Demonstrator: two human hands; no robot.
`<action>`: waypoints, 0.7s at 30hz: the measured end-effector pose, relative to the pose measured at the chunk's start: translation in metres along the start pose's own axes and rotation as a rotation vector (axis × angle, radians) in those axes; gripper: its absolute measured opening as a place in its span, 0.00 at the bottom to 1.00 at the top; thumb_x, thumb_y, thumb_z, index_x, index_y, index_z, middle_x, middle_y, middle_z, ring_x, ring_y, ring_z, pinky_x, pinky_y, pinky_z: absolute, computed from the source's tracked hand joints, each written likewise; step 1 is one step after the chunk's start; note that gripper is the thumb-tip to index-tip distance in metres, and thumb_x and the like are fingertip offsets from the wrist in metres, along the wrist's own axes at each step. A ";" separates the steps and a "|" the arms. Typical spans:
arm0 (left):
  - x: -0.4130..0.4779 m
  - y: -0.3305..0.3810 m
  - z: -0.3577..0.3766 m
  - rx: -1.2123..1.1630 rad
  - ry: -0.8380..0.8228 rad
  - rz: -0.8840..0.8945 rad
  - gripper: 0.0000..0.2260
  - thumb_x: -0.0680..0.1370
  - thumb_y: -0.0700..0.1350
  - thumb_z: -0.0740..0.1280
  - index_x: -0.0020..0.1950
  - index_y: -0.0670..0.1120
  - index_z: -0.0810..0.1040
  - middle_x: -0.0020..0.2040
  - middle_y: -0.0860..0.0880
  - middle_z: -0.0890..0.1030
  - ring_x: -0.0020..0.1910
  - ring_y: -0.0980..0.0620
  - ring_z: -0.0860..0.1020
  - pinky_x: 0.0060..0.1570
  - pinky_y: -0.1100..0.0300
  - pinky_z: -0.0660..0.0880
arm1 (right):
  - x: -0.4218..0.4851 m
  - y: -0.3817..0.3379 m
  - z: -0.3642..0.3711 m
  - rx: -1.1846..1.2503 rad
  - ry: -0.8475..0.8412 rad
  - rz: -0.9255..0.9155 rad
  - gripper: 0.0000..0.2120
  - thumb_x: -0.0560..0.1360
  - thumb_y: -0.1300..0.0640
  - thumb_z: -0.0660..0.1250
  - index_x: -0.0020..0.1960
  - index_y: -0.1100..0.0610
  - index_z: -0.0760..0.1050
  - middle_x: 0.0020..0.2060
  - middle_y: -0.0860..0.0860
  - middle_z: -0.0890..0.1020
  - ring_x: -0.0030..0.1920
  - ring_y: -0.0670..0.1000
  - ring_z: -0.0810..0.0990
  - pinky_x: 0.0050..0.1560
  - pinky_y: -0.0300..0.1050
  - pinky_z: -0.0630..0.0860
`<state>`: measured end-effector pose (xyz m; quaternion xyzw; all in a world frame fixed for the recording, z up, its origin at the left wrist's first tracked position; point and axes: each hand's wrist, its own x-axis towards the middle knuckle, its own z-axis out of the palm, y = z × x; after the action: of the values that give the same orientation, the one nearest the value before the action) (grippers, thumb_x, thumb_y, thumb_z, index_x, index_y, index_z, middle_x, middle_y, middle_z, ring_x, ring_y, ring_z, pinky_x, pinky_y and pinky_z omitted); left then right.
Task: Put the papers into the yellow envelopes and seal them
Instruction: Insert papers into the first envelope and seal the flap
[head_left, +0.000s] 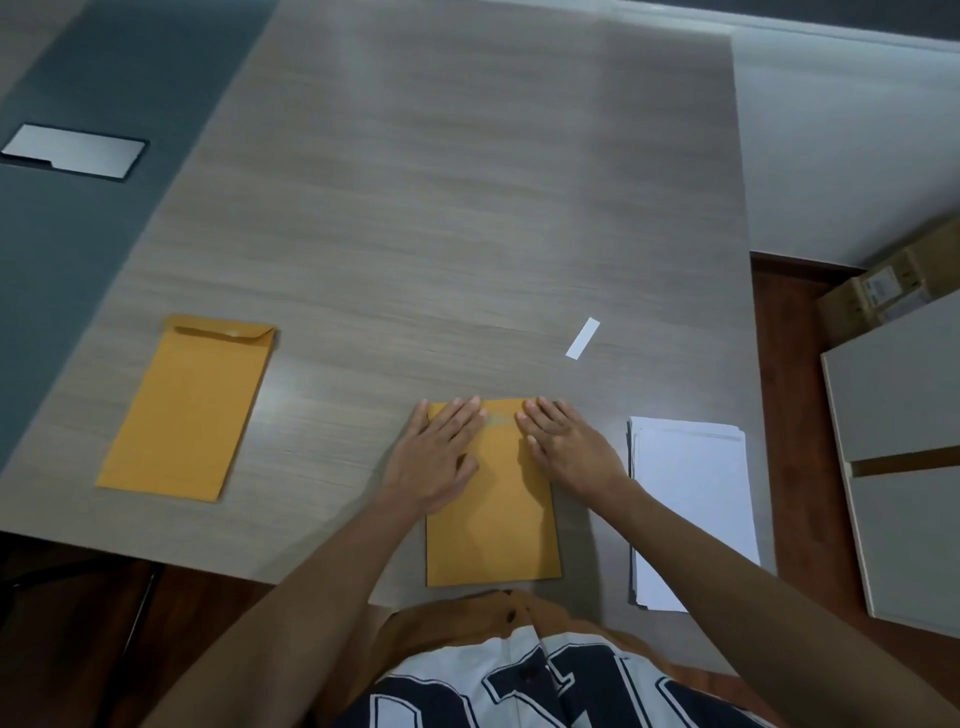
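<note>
A person's left hand (434, 457) and right hand (566, 449) lie flat, fingers spread and gripping nothing, on the top end of a plain yellow paper envelope (493, 525) that rests lengthwise at the near edge of a grey wood-grain table (441, 208). The envelope's flap end sits under the fingertips, so whether it is sealed cannot be made out. A second yellow envelope (189, 410), flap folded down, lies well apart to the left. A stack of white paper sheets (691, 478) lies just right of the hands, its near corner hidden by the right forearm. A small white paper strip (583, 338) lies beyond the hands.
</note>
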<state>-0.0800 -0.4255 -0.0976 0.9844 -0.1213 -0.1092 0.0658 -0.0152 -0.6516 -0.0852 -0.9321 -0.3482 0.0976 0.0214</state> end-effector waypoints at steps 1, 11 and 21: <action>-0.003 -0.007 0.000 0.008 -0.016 -0.019 0.27 0.80 0.55 0.49 0.79 0.51 0.56 0.80 0.53 0.55 0.78 0.54 0.53 0.75 0.43 0.48 | 0.000 -0.001 0.000 -0.016 -0.018 0.008 0.23 0.80 0.52 0.50 0.64 0.58 0.78 0.62 0.55 0.81 0.64 0.55 0.78 0.65 0.54 0.73; -0.025 -0.021 0.000 0.034 0.010 -0.124 0.27 0.80 0.54 0.44 0.79 0.48 0.55 0.79 0.52 0.55 0.78 0.53 0.54 0.74 0.42 0.51 | -0.003 -0.007 0.003 -0.073 -0.064 0.057 0.24 0.79 0.52 0.50 0.63 0.57 0.79 0.61 0.54 0.81 0.64 0.55 0.79 0.68 0.51 0.70; -0.028 -0.023 -0.003 0.053 -0.014 -0.114 0.26 0.80 0.55 0.47 0.77 0.49 0.58 0.77 0.51 0.62 0.77 0.49 0.60 0.72 0.42 0.51 | -0.013 -0.016 0.006 -0.081 -0.056 0.141 0.26 0.81 0.49 0.44 0.70 0.53 0.73 0.67 0.51 0.77 0.71 0.57 0.71 0.75 0.53 0.52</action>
<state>-0.1003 -0.3965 -0.0926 0.9903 -0.0685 -0.1165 0.0324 -0.0367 -0.6483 -0.0876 -0.9512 -0.2860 0.1110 -0.0330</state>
